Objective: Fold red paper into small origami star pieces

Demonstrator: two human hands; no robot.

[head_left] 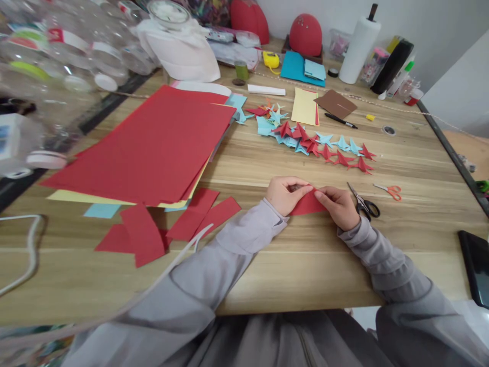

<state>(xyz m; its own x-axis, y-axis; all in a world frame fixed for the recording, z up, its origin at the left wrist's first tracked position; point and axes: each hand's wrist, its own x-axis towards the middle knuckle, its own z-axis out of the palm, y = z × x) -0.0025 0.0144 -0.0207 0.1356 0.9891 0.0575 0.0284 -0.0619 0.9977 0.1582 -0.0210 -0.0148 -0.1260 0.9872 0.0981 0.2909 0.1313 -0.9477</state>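
Between my hands is a small piece of red paper (pixel 307 204), held just over the wooden table near its front edge. My left hand (pixel 284 194) pinches its upper left part between thumb and fingers. My right hand (pixel 341 205) pinches the paper's upper right part, close to the left thumb. Folds under the fingers are hidden. Just right of my right hand lie black-handled scissors (pixel 364 202), blades partly spread. Beyond my hands, several folded red paper cranes (pixel 343 159) and light blue paper cranes (pixel 342 144) lie in a row.
Large red sheets (pixel 153 148) are stacked at left, with cut red strips (pixel 144 234) in front. Small orange scissors (pixel 392 191) and a black phone-like object (pixel 473 265) lie at right. A white cable (pixel 183 250) crosses by my left sleeve. Plastic bottles (pixel 72 51) crowd the back left.
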